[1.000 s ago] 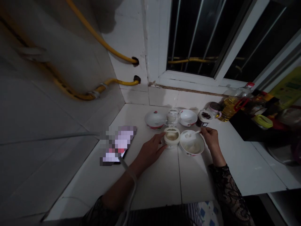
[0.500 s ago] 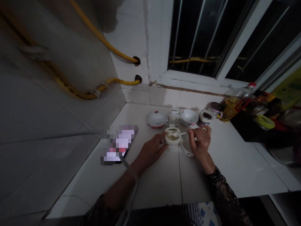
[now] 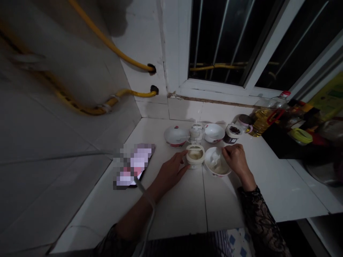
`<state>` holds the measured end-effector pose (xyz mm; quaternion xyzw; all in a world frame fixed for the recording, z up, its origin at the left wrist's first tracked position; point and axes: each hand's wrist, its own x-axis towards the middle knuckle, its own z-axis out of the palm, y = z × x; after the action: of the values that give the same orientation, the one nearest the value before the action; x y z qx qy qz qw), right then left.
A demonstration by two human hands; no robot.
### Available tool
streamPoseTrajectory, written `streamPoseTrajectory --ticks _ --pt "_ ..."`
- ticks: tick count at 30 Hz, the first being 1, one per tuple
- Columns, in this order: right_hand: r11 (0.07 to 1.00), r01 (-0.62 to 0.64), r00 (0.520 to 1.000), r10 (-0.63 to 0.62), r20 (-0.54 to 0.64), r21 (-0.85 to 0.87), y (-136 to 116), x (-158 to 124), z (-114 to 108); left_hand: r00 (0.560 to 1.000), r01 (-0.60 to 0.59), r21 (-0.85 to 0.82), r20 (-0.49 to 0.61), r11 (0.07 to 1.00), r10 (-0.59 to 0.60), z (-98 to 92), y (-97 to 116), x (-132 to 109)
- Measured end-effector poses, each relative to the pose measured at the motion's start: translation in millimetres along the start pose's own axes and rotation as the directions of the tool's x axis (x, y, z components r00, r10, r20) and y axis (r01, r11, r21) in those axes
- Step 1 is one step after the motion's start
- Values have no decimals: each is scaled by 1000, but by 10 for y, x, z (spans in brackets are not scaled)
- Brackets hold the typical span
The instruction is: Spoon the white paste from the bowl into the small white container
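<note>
My left hand (image 3: 171, 172) steadies a small white-rimmed jar (image 3: 195, 165), thumb and fingers at its left side. Pale contents show through the jar's top opening. Pinched in my right hand (image 3: 238, 161) is a white spoon (image 3: 215, 157), its bowl end dipped into a white bowl (image 3: 207, 167) just right of the jar. Something pale lies in the bottom of that bowl around the spoon. Directly behind the jar stands a clear piece (image 3: 197, 132); I cannot tell whether it is the jar's raised lid or a separate container.
Two more white bowls, a left one (image 3: 175, 135) and a right one (image 3: 214, 132), sit behind. A dark-labelled jar (image 3: 232, 135), an oil bottle (image 3: 259, 119) and a dark box (image 3: 278, 146) line the right. A phone (image 3: 136, 166) with a cable (image 3: 146, 192) lies left.
My right hand has moved the spoon from above the jar's opening rightward into the bowl. My left hand stays on the jar. The view has shifted slightly.
</note>
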<state>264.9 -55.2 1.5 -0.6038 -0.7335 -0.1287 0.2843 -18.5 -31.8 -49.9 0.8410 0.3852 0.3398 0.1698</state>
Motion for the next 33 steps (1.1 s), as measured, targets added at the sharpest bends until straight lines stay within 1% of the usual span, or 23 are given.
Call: streamPoseTrajectory --ticks 2,4,6,8,11,13,15,20,24,26,28,30,31,33 --pt "996 -23 998 18 57 88 -87 5 21 1000 -18 5 -19 1000 18 7 -3 -3" --pt "983 -91 992 75 103 162 -141 12 28 999 -28 6 -29 1000 28 11 -8 -5" --pt "957 -199 975 170 145 212 -148 16 24 999 -30 9 -32 999 31 11 -12 -6" --pt "915 -317 944 280 174 250 -116 20 13 999 -35 15 -29 999 35 8 -16 -6" --pt "846 -450 892 417 173 285 -44 26 -11 999 -42 19 -28 999 43 5 -19 -6" --pt "815 -501 865 474 164 292 -6 30 -25 998 -47 17 -36 999 48 5 -17 -5" --pt "799 -523 852 500 157 296 13 31 -29 998 -52 17 -45 998 53 4 -12 -4" --pt "814 -516 856 500 132 265 10 22 11 999 -34 10 -24 999 34 -16 9 0" --pt "809 -522 853 495 166 270 25 21 35 999 -35 13 -29 999 35 -26 16 3" --pt "818 -514 858 493 143 258 29 22 30 999 -39 13 -30 999 39 -26 14 4" --pt "869 -448 894 441 81 210 12 22 24 999 -42 13 -29 999 43 -24 11 4" --pt "928 -340 940 338 40 153 -31 19 30 999 -42 13 -29 999 43 -18 8 3" --pt "948 -287 958 284 43 137 -58 18 39 999 -40 13 -30 999 40 -15 7 2" --pt "963 -221 975 213 70 152 -106 15 65 999 -36 11 -34 999 36 -6 2 -1"
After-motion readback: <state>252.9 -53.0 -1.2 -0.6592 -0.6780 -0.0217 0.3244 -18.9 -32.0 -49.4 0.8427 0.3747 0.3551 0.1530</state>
